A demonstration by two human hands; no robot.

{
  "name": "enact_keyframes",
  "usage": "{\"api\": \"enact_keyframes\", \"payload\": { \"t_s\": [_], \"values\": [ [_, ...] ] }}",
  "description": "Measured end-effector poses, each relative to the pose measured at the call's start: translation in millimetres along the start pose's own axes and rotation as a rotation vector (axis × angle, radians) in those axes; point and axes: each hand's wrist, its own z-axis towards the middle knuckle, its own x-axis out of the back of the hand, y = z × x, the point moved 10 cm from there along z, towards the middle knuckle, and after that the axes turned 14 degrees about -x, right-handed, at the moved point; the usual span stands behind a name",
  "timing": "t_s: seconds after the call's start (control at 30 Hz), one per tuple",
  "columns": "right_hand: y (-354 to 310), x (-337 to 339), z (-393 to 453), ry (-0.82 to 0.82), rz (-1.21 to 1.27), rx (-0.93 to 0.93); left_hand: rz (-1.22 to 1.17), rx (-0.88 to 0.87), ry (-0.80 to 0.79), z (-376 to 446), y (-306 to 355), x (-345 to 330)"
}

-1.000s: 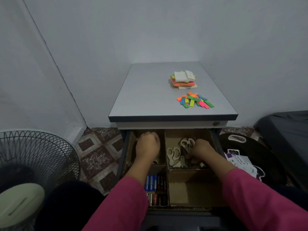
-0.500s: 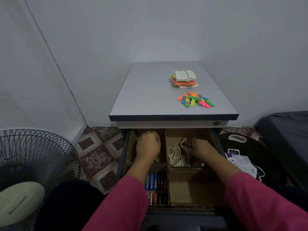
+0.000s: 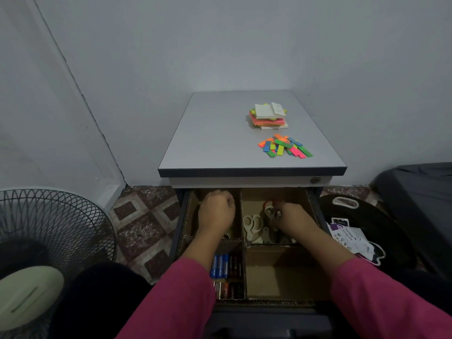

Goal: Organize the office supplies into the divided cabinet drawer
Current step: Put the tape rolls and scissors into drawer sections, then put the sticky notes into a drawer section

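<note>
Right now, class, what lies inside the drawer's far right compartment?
White-handled scissors lie in the far right compartment, and the right hand holds another pair's handles. The hand and wrist cover whatever lies beneath them, so the full count stays unknown.

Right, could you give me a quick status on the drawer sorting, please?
Left hand curled in back-left compartment, contents hidden. Right hand grips scissors in back-right compartment. Sticky notes and coloured tabs unsorted on cabinet top. Nothing obstructing.

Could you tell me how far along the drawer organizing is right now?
Batteries fill the front-left section and scissors lie back-right. The right hand grips a scissor handle there; the left hand is curled in the back-left section. The sticky notes and colored tabs remain on top.
</note>
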Motion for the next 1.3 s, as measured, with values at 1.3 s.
{"api": "enact_keyframes", "payload": {
  "t_s": [1.3],
  "values": [
    [-89.2, 189.6, 132.9, 0.202, 0.593, -0.189, -0.661, 0.200, 0.189, 164.4, -38.2, 61.4]
  ]
}}
